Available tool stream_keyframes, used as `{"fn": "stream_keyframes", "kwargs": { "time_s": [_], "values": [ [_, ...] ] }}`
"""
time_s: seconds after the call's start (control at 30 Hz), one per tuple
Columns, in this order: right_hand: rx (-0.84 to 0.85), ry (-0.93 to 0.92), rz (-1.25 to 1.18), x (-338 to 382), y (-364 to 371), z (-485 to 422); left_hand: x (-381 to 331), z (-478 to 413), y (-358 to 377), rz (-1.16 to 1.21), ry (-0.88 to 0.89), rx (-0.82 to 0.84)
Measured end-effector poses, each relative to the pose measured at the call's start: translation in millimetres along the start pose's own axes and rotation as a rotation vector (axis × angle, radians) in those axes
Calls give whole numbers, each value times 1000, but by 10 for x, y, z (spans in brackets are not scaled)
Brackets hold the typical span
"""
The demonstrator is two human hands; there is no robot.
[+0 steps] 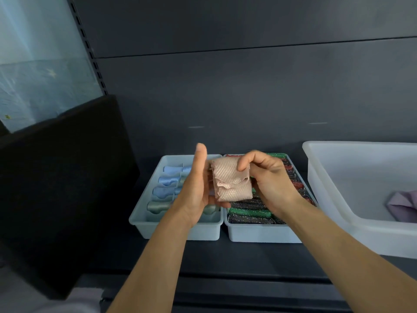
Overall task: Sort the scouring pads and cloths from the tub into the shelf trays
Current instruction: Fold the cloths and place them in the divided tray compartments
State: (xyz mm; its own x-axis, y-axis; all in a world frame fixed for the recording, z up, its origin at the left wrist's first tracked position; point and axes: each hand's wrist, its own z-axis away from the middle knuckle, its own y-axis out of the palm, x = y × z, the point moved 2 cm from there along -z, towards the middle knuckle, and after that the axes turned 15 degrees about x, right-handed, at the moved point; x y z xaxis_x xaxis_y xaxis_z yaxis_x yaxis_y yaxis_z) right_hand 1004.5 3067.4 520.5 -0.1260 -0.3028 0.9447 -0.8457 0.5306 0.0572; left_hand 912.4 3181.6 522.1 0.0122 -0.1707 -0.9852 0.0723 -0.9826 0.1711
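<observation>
A folded pink textured cloth (231, 180) is held between both hands above the two shelf trays. My left hand (196, 188) supports its left side and underside with the thumb raised. My right hand (268, 177) pinches its upper right edge. Below, the left tray (144, 213) holds rolled blue and grey-green cloths. The right tray (259, 233) is packed with green, black and red glittery scouring pads. The white tub (338, 190) stands at the right with a lilac cloth (404, 205) in it.
The trays and tub sit on a dark shelf (225, 256) against a dark back panel. A black board (63, 188) leans at the left of the shelf. A slotted upright (90, 48) runs up the left side.
</observation>
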Motion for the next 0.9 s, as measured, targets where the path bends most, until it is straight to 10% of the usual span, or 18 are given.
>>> {"fn": "stream_keyframes", "kwargs": {
  "time_s": [0.4, 0.67, 0.9],
  "values": [
    [147, 199, 52, -117, 126, -24, 13, 65, -139, -492, 225, -198],
    [182, 159, -508, -148, 316, -144, 16, 184, -331, -15, 273, -13],
    [339, 318, -295, -180, 419, -296, -18, 292, -676, 56, 158, -16]
  ]
}}
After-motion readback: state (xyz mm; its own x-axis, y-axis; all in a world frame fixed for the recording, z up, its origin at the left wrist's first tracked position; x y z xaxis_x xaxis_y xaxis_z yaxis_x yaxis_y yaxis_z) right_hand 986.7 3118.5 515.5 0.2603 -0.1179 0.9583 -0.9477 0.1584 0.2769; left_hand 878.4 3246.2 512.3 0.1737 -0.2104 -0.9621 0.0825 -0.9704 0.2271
